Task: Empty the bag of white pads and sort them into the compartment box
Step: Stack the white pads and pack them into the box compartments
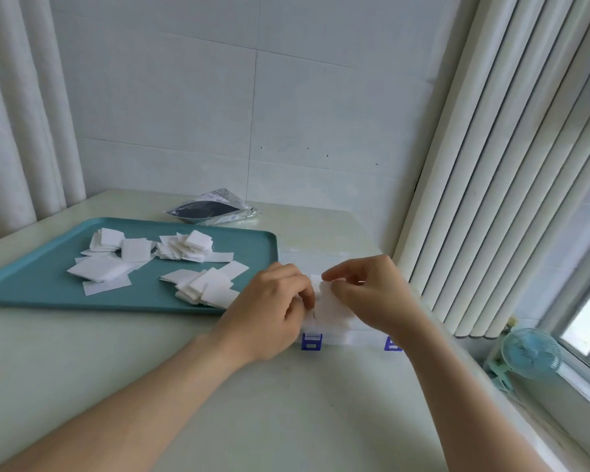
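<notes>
At desk [150, 386] right edge, head view: compartment box [351, 338], blue latches [311, 343] facing the near edge. Left hand [273, 311] and right hand [372, 294] are both over it, fingers curled, pinching one stack of white pads [331, 301] from either side. Can't tell which compartment. Loose pads [184, 250] lie in heaps on the teal tray [31, 287], left half of desk. Bag [212, 209] lies near the far edge, behind the tray. Small fan [532, 352] sits past the right edge.

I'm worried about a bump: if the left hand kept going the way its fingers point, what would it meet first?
The left hand would likely press into the stack of white pads it holds; the right hand lies just beyond.
</notes>
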`<action>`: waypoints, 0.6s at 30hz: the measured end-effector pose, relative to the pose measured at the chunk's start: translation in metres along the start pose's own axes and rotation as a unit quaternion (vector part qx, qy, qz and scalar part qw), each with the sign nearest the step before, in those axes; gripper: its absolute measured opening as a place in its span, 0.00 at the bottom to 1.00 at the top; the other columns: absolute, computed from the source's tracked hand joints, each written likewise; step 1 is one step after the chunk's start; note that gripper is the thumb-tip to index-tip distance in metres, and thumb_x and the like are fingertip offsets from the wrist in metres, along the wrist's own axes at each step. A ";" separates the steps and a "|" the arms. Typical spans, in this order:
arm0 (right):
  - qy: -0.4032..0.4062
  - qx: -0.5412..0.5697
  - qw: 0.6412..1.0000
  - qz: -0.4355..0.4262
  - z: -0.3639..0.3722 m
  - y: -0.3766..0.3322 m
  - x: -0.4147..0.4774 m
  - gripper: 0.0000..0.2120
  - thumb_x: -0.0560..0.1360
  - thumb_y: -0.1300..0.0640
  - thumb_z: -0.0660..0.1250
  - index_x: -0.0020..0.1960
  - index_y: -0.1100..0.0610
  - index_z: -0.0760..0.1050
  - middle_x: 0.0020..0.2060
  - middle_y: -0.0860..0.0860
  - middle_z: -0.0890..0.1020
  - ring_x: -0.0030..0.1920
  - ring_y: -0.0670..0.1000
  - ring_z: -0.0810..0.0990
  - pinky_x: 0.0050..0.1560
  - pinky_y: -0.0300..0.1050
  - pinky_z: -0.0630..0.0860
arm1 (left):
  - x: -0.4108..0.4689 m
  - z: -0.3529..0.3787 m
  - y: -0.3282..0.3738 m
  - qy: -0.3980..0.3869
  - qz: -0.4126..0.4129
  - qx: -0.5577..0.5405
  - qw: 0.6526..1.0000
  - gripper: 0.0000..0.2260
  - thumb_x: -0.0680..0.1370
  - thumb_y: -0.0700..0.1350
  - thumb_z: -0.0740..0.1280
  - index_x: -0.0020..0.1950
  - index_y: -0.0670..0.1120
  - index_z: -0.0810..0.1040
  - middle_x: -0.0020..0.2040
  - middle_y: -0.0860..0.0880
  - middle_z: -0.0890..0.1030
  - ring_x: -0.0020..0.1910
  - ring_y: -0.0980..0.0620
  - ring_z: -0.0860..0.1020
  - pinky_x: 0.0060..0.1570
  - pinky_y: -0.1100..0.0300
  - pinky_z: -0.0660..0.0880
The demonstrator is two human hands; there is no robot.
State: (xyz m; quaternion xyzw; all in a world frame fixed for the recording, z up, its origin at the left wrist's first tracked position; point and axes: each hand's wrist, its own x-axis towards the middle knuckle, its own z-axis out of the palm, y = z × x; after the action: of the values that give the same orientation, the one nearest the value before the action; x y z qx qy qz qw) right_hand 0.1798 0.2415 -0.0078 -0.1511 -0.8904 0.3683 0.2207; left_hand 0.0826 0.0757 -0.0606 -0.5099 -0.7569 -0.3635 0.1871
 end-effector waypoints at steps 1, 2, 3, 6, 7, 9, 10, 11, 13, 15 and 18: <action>-0.006 -0.012 1.000 0.000 0.001 -0.001 -0.001 0.13 0.75 0.59 0.67 0.46 0.44 0.87 0.34 0.49 0.84 0.30 0.45 0.74 0.27 0.33 0.69 | 0.000 -0.001 0.000 0.000 -0.001 -0.002 1.000 0.14 0.74 0.36 0.59 0.43 0.51 0.81 0.44 0.58 0.78 0.47 0.60 0.72 0.50 0.71 0.66; -0.009 -0.017 1.000 0.002 0.001 0.000 -0.002 0.12 0.74 0.58 0.68 0.46 0.44 0.86 0.32 0.46 0.83 0.28 0.43 0.73 0.28 0.34 0.69 | -0.001 -0.002 0.000 -0.002 -0.003 -0.006 1.000 0.14 0.74 0.35 0.60 0.43 0.51 0.80 0.43 0.58 0.78 0.47 0.61 0.71 0.49 0.72 0.65; -0.011 -0.019 1.000 0.006 0.000 0.000 -0.002 0.10 0.73 0.57 0.69 0.45 0.43 0.86 0.31 0.44 0.83 0.27 0.42 0.73 0.29 0.36 0.70 | -0.001 -0.003 -0.001 -0.004 -0.005 -0.008 1.000 0.14 0.74 0.34 0.61 0.43 0.51 0.80 0.43 0.59 0.78 0.47 0.62 0.71 0.49 0.72 0.65; -0.020 -0.061 0.998 0.015 0.001 0.001 -0.004 0.06 0.72 0.54 0.70 0.45 0.44 0.83 0.33 0.43 0.84 0.28 0.42 0.76 0.30 0.39 0.71 | -0.002 -0.003 0.000 -0.014 -0.012 -0.005 1.000 0.14 0.74 0.33 0.62 0.42 0.51 0.79 0.42 0.59 0.77 0.48 0.62 0.71 0.48 0.72 0.65; -0.016 -0.079 0.997 0.011 0.002 0.002 -0.004 0.05 0.72 0.54 0.71 0.45 0.44 0.82 0.33 0.43 0.85 0.29 0.42 0.78 0.31 0.39 0.71 | -0.002 -0.003 0.000 -0.017 -0.014 -0.003 1.000 0.13 0.74 0.33 0.62 0.42 0.51 0.79 0.41 0.58 0.77 0.47 0.62 0.71 0.47 0.72 0.65; -0.001 -0.099 0.995 -0.007 0.005 0.002 -0.005 0.05 0.71 0.56 0.73 0.43 0.46 0.82 0.33 0.45 0.84 0.31 0.41 0.79 0.31 0.34 0.72 | -0.002 -0.003 0.000 -0.019 -0.015 -0.001 1.000 0.13 0.74 0.33 0.62 0.42 0.51 0.79 0.41 0.58 0.77 0.47 0.60 0.71 0.47 0.71 0.65; 0.005 -0.108 0.994 -0.014 0.006 0.003 -0.005 0.05 0.71 0.57 0.73 0.43 0.47 0.83 0.32 0.45 0.84 0.32 0.40 0.79 0.30 0.30 0.69 | -0.002 -0.003 0.000 -0.020 -0.016 -0.001 1.000 0.13 0.74 0.33 0.62 0.42 0.51 0.79 0.41 0.58 0.77 0.48 0.59 0.71 0.47 0.71 0.65; 0.008 -0.119 0.993 -0.019 0.006 0.003 -0.006 0.05 0.71 0.57 0.74 0.43 0.48 0.84 0.33 0.45 0.83 0.34 0.40 0.78 0.29 0.28 0.68 | -0.003 -0.003 -0.001 -0.022 -0.016 -0.002 1.000 0.13 0.74 0.33 0.62 0.42 0.51 0.79 0.41 0.58 0.78 0.48 0.59 0.72 0.47 0.71 0.66; 0.017 -0.136 0.990 -0.020 0.007 0.003 -0.006 0.05 0.71 0.55 0.77 0.46 0.48 0.83 0.37 0.44 0.82 0.40 0.41 0.77 0.32 0.29 0.65 | -0.003 -0.003 -0.001 -0.025 -0.016 -0.002 1.000 0.13 0.75 0.33 0.62 0.42 0.51 0.79 0.42 0.58 0.78 0.48 0.59 0.72 0.47 0.70 0.66; 0.024 -0.148 0.989 -0.011 0.007 0.003 -0.006 0.07 0.70 0.53 0.78 0.45 0.48 0.82 0.37 0.44 0.81 0.42 0.44 0.77 0.33 0.34 0.68 | -0.003 -0.003 0.000 -0.024 -0.017 -0.003 1.000 0.13 0.75 0.33 0.62 0.42 0.51 0.79 0.42 0.58 0.79 0.48 0.58 0.72 0.48 0.70 0.67; 0.011 -0.191 0.982 0.011 0.011 0.002 -0.007 0.03 0.70 0.51 0.76 0.40 0.49 0.83 0.34 0.44 0.81 0.41 0.46 0.79 0.32 0.40 0.72 | -0.004 -0.004 0.000 -0.023 -0.020 -0.004 1.000 0.13 0.76 0.33 0.63 0.42 0.51 0.79 0.42 0.58 0.79 0.48 0.57 0.72 0.48 0.70 0.67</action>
State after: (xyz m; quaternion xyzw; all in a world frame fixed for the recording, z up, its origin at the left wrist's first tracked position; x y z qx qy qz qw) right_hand 0.1801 0.2335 -0.0181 -0.2044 -0.9400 0.1925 0.1938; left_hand 0.0841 0.0707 -0.0607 -0.5036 -0.7695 -0.3584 0.1607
